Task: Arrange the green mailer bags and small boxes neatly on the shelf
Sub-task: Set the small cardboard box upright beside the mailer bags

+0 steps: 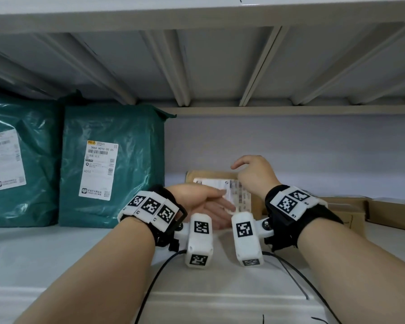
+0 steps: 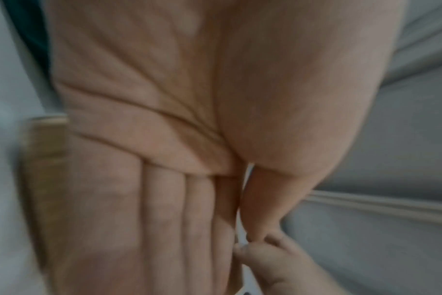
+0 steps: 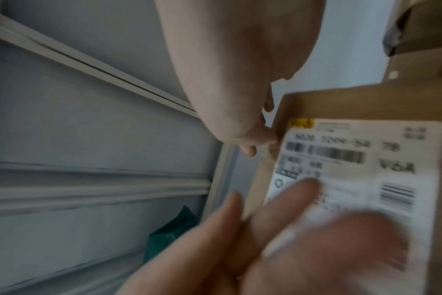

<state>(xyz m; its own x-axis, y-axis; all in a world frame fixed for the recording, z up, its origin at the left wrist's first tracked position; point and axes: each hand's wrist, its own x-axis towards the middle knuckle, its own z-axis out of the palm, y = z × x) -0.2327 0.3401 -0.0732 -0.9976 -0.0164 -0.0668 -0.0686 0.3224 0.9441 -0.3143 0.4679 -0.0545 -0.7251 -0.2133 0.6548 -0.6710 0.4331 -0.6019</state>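
Two green mailer bags (image 1: 131, 141) (image 1: 40, 146) stand upright side by side at the left of the shelf (image 1: 56, 253), labels facing me. Right of them a small cardboard box (image 1: 197, 176) with a white label (image 3: 366, 159) stands on edge. My left hand (image 1: 211, 202) lies flat, fingers straight, against the labelled face. My right hand (image 1: 253, 174) reaches over the box's top, and in the right wrist view its fingertips (image 3: 260, 135) curl round the box's far edge. The left wrist view is filled by my open left palm (image 2: 164, 219).
More flat cardboard boxes (image 1: 346, 206) (image 1: 393, 211) lie at the right of the shelf, close behind my right wrist. The upper shelf's ribbed underside (image 1: 197, 66) hangs low overhead. Bare shelf surface lies in front of the bags and hands.
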